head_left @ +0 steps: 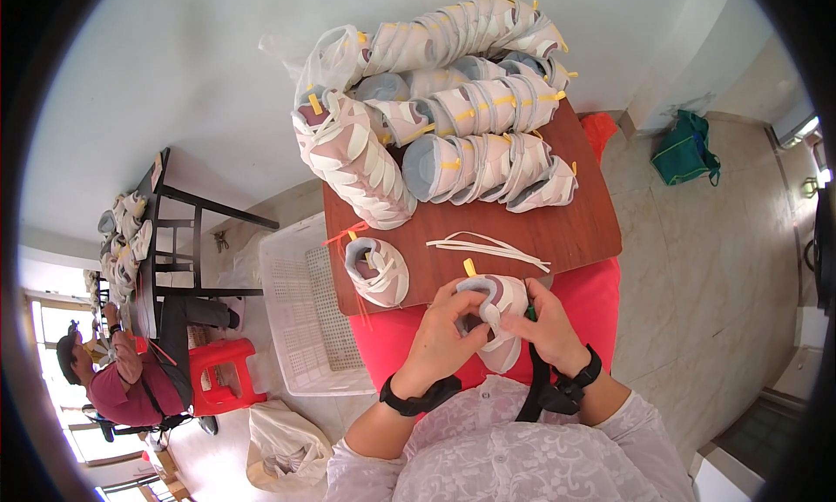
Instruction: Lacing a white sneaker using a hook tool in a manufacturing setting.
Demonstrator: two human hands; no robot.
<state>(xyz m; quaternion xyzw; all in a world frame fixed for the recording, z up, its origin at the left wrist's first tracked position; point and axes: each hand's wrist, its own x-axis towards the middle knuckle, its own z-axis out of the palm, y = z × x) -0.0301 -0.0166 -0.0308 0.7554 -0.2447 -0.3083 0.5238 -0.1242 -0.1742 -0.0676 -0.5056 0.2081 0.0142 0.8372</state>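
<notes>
A pale pink and white shoe upper with a grey lining and a yellow heel tab is between my hands, above my lap at the table's near edge. My left hand grips its left side, with fingertips inside the opening. On the right side, my right hand pinches the upper near the eyelets. Something small and green shows by the right fingers; its kind is unclear. White shoelaces lie on the brown table just beyond. Left of them stands a laced shoe upper beside red cords.
Rows of nested shoe uppers cover the table's far part. A white plastic crate stands on the floor at left, near a red stool. A co-worker sits farther left. A green bag lies at right.
</notes>
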